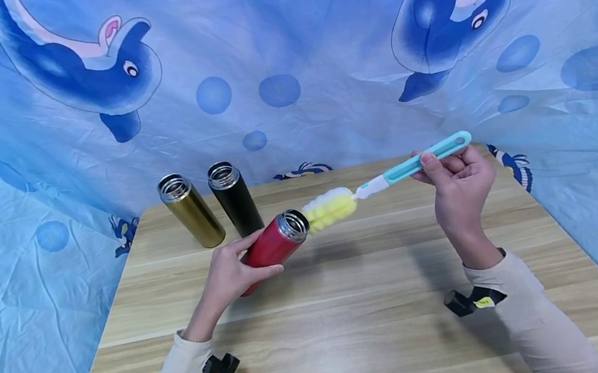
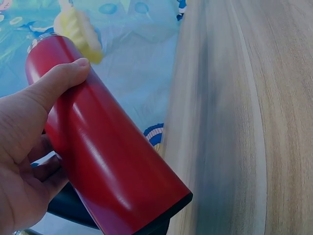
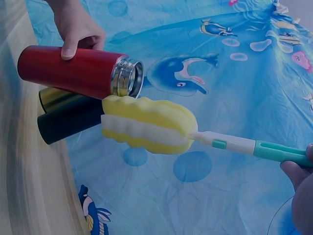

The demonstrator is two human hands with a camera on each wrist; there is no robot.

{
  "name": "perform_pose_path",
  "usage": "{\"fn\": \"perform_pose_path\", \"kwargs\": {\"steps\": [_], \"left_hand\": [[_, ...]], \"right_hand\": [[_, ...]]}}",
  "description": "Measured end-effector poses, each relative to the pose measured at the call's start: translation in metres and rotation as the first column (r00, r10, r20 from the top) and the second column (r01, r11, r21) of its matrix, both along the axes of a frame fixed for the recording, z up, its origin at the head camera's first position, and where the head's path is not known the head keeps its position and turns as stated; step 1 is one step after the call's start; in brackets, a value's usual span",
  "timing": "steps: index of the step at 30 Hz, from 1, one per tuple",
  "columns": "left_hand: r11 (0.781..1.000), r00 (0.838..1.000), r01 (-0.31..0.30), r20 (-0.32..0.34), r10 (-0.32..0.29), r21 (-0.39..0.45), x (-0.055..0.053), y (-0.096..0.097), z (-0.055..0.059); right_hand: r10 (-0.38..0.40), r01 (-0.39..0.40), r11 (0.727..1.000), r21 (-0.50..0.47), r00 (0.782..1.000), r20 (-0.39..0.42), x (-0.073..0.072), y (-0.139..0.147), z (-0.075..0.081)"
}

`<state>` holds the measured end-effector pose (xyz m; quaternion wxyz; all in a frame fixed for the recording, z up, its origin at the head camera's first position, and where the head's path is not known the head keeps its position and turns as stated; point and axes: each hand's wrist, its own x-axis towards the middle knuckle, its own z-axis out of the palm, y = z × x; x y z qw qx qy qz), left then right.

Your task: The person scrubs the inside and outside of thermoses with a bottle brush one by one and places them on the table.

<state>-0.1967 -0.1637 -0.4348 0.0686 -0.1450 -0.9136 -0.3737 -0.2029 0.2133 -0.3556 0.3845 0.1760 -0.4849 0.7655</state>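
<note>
My left hand (image 1: 235,270) grips a red thermos bottle (image 1: 272,244) round its body, tilted with its lidless steel mouth up and to the right. In the left wrist view the thumb lies across the bottle's upper side (image 2: 107,142). My right hand (image 1: 461,185) holds a bottle brush (image 1: 414,166) by its turquoise and white handle. The brush's yellow and white sponge head (image 3: 146,125) is outside the bottle, right beside the open mouth in the head view.
A gold bottle (image 1: 193,215) and a black bottle (image 1: 236,200), both lidless, stand upright at the back left of the wooden table (image 1: 339,331). A blue dolphin-print cloth (image 1: 281,39) hangs behind and at both sides.
</note>
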Motion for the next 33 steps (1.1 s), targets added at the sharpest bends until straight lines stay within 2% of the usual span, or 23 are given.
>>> {"fn": "perform_pose_path", "kwargs": {"steps": [10, 19, 23, 28, 33], "left_hand": [[1.000, 1.000, -0.011, 0.017, 0.011, 0.021, -0.0001, 0.0007, 0.0005], [0.998, 0.998, -0.049, 0.030, 0.048, 0.033, 0.0020, -0.0018, 0.0003], [0.997, 0.997, -0.066, 0.043, 0.064, 0.038, 0.0017, -0.0026, 0.0000], [0.997, 0.997, -0.057, 0.057, 0.054, 0.050, 0.0008, -0.0016, -0.0006], [0.996, 0.996, -0.045, 0.086, 0.038, 0.072, 0.0008, -0.0012, -0.0004]], "right_hand": [[0.004, -0.004, 1.000, -0.004, 1.000, -0.006, 0.0035, -0.0004, 0.0007], [0.015, -0.016, 0.999, -0.036, 0.999, -0.040, 0.0070, -0.0019, 0.0039], [0.041, -0.045, 0.997, -0.061, 0.998, -0.052, 0.0081, -0.0027, 0.0052], [0.107, -0.112, 0.989, -0.100, 0.993, -0.059, 0.0088, -0.0033, 0.0046], [0.107, -0.112, 0.986, -0.127, 0.993, -0.039, 0.0079, -0.0036, 0.0044]]}}
